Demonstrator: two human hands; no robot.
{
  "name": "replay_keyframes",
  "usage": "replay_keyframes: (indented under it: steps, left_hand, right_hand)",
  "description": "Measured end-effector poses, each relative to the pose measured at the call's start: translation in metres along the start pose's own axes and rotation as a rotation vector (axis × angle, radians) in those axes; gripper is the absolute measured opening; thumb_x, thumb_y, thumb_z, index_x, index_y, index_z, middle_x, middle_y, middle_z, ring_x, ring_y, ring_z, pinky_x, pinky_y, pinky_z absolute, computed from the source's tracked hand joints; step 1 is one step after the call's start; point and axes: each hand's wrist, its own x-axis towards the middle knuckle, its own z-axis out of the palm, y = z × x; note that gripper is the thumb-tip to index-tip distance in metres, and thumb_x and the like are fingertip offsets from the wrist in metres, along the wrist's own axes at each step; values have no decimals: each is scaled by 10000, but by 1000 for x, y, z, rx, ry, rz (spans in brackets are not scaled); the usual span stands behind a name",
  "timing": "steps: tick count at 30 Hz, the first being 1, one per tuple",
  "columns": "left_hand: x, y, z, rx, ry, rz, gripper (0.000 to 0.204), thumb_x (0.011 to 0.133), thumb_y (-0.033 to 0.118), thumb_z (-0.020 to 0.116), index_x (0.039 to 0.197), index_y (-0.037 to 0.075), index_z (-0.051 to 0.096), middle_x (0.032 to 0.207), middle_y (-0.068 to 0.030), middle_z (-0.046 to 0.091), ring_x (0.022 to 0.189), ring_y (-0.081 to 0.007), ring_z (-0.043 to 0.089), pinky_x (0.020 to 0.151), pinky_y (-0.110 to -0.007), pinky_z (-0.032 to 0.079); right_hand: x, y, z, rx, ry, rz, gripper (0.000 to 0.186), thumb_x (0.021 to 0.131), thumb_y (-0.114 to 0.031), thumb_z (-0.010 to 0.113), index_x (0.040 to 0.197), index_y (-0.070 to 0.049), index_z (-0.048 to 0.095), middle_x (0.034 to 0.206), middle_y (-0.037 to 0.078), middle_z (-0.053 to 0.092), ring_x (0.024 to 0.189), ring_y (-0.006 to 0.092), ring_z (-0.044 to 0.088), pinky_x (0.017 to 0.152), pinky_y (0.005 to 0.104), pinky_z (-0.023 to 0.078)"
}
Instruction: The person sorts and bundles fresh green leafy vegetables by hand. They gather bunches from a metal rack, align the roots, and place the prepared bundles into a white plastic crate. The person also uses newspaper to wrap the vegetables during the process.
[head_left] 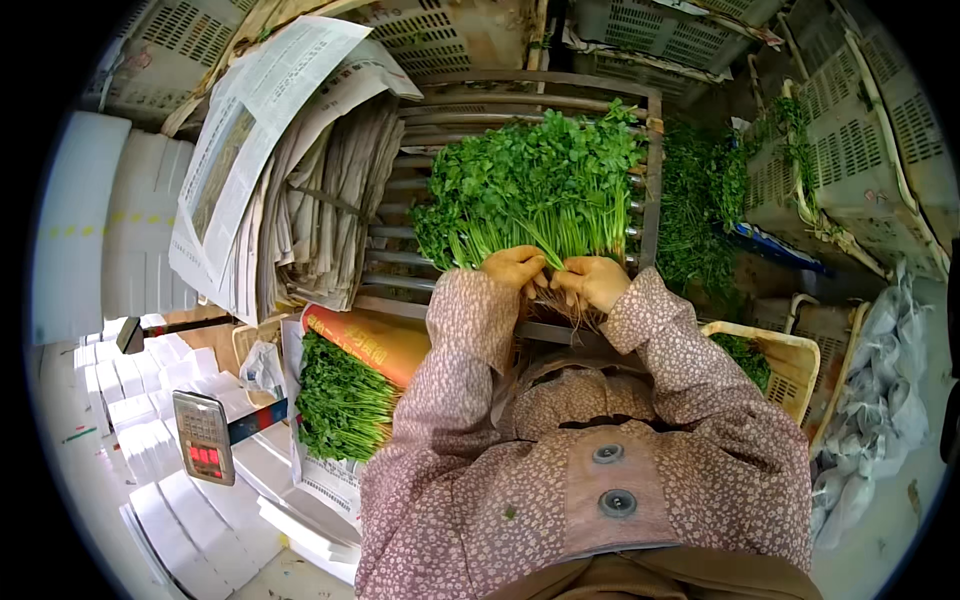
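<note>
A broad heap of leafy green coriander [535,175] lies on a slatted metal rack [652,190] in front of me, its stems and roots toward my body. At the heap's near edge my left hand [514,267] is closed, fingers pinched on coriander stems. Close beside it, my right hand [594,283] is also closed on the stem ends. Thin brown roots [578,312] hang below the fingers. The fingertips meet among the stems, so exactly how much each hand grips is partly hidden.
Stacked newspapers [270,170] lean on the rack's left side. Nearer left are a bundle of greens [345,400] on paper and a scale display [204,438]. More greens [703,200] and plastic crates [825,150] stand right, with clear plastic bags [875,390] nearer.
</note>
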Motion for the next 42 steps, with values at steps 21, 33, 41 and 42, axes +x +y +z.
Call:
replay_keyframes:
  steps: [21, 33, 41, 42]
  left_hand:
    - [-21, 99, 50, 26, 138, 12, 226, 925, 210, 562, 954, 21, 684, 764, -105, 687, 489, -106, 574, 455, -264, 505]
    - [59, 28, 110, 763, 107, 1173, 567, 770, 14, 609, 1314, -11, 450, 919, -182, 617, 865, -346, 608, 766, -441, 510]
    - [71, 15, 110, 946, 224, 1284, 403, 714, 75, 604, 1111, 4, 591, 975, -134, 614, 934, -286, 585, 725, -391, 510]
    - [73, 13, 111, 987, 239, 1273, 375, 719, 97, 603, 1086, 21, 601, 970, -129, 614, 925, -284, 583, 725, -390, 510]
  right_hand:
    - [-20, 66, -79, 94, 386, 309, 284, 946, -297, 486, 928, -52, 628, 746, 75, 619, 689, 166, 601, 600, 314, 486]
    - [-34, 41, -101, -612, 429, 11, 287, 831, -354, 605, 919, -88, 670, 828, 72, 667, 720, 212, 652, 652, 319, 512]
    - [-10, 34, -101, -245, 690, -290, 308, 812, -109, 600, 1118, -96, 621, 849, 67, 646, 748, 206, 632, 666, 309, 513]
    - [-12, 25, -102, -310, 686, -296, 284, 819, -139, 608, 1099, -92, 627, 861, 69, 650, 756, 211, 635, 663, 316, 514]
